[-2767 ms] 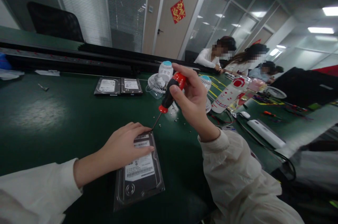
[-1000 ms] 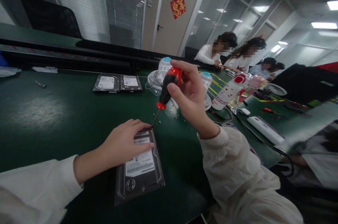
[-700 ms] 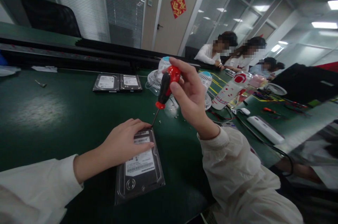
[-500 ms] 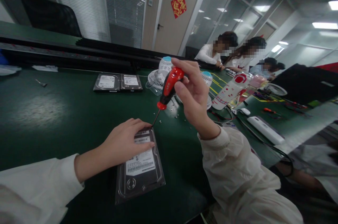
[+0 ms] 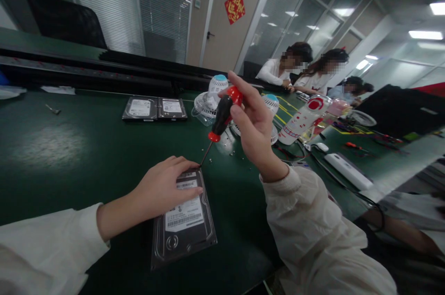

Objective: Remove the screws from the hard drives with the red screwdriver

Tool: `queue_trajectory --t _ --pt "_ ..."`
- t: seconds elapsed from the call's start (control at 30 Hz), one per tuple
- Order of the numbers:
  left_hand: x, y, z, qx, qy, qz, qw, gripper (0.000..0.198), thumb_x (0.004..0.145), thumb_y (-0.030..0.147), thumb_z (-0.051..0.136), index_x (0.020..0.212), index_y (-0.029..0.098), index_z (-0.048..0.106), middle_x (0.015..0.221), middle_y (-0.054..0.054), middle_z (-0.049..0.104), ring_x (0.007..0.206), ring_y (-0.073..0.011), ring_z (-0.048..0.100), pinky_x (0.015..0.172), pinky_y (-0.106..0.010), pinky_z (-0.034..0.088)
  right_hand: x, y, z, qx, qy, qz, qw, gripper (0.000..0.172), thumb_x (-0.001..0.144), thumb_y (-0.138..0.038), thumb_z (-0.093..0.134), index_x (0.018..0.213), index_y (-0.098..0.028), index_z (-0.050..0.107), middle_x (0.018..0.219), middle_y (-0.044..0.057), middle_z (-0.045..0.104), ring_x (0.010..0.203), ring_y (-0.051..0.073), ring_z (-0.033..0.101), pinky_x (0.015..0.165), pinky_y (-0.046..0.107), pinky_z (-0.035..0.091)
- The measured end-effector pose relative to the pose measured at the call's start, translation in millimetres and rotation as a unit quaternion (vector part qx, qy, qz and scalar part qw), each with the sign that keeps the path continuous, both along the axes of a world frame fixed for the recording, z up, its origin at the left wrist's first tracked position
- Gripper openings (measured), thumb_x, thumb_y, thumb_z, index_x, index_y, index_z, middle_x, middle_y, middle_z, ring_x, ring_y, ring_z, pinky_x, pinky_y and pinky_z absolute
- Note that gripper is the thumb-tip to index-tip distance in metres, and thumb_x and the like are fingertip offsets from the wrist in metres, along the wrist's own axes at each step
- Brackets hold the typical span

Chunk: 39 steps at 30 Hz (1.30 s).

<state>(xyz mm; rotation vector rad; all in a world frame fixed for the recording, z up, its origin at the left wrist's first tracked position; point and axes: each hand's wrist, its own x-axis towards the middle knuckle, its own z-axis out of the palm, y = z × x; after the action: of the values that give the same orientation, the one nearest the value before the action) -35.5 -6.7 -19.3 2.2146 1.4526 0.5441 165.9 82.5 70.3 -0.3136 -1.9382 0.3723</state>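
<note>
A hard drive (image 5: 189, 234) with a white label lies on the green table in front of me. My left hand (image 5: 167, 186) grips its far part, the thumb across the label and the fingers bent over the far left edge. In my right hand (image 5: 255, 125) is a red and black screwdriver (image 5: 221, 116), pinched by the handle between thumb and fingers. Its shaft tilts down to the left, and the tip meets the drive's far right corner beside my left fingertips. The screw under the tip is too small to make out. Several tiny screws (image 5: 231, 153) lie scattered right of the shaft.
Two more hard drives (image 5: 141, 108) sit side by side farther back. White fans (image 5: 217, 88) stand behind my right hand. To the right are a white patterned bottle (image 5: 301, 121), a power strip (image 5: 347, 170), cables and another screwdriver (image 5: 356, 146). Several people sit along the tables.
The screwdriver's handle has turned about its axis, so more black and less red faces me. My right fingers have shifted on it. The left hand and drive have stayed in place.
</note>
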Motion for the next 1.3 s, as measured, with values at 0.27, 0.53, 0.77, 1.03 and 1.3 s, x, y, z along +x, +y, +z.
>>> queue_trajectory --t 0.27,0.53,0.77,1.03,1.3 --pt "1.4 1.9 -1.9 0.002 -0.006 -0.002 1.0 0.058 0.086 0.065 0.057 0.129 0.026 0.06 0.119 -0.004 0.064 0.109 -0.0272 0.058 0.092 -0.045 0.047 0.9 -6.2 5.2 0.001 -0.027 0.004 1.0 0.044 0.1 -0.041 0.041 0.142 -0.031 0.047 0.139 0.001 0.057 0.131 0.024 0.053 0.117 0.051 0.038" --pt "1.3 1.8 -2.5 0.005 -0.008 0.003 1.0 0.057 0.086 0.064 0.057 0.129 0.026 0.061 0.119 -0.004 0.064 0.11 -0.0273 0.058 0.093 -0.044 0.047 0.1 -5.9 3.1 -0.009 0.037 -0.014 0.999 0.041 0.085 -0.029 0.07 0.125 -0.03 0.06 0.124 0.002 0.065 0.109 0.021 0.065 0.098 0.042 0.055" --pt "2.3 0.1 -0.7 0.014 -0.004 0.003 1.0 0.053 0.086 0.059 0.06 0.127 0.026 0.061 0.116 -0.004 0.065 0.108 -0.0266 0.059 0.092 -0.044 0.047 1.8 -6.7 6.1 -0.021 0.008 0.026 0.999 0.04 0.096 -0.031 0.052 0.135 -0.03 0.055 0.132 0.002 0.064 0.12 0.021 0.06 0.108 0.047 0.048" --pt "1.4 0.5 -0.8 0.006 -0.009 0.0 1.0 0.055 0.085 0.061 0.06 0.128 0.026 0.061 0.115 -0.004 0.065 0.107 -0.0261 0.059 0.09 -0.043 0.048 2.6 -6.5 6.2 -0.022 0.001 0.05 0.998 0.041 0.097 -0.03 0.048 0.137 -0.03 0.055 0.133 0.003 0.062 0.125 0.023 0.056 0.11 0.05 0.045" --pt "1.7 0.7 0.4 0.012 -0.015 -0.002 1.0 0.054 0.086 0.061 0.059 0.127 0.026 0.061 0.116 -0.005 0.065 0.107 -0.0265 0.059 0.091 -0.043 0.047 0.5 -8.4 7.7 0.026 0.041 -0.016 0.999 0.03 0.09 -0.031 0.062 0.12 -0.029 0.065 0.115 0.002 0.066 0.11 0.021 0.059 0.105 0.046 0.047"
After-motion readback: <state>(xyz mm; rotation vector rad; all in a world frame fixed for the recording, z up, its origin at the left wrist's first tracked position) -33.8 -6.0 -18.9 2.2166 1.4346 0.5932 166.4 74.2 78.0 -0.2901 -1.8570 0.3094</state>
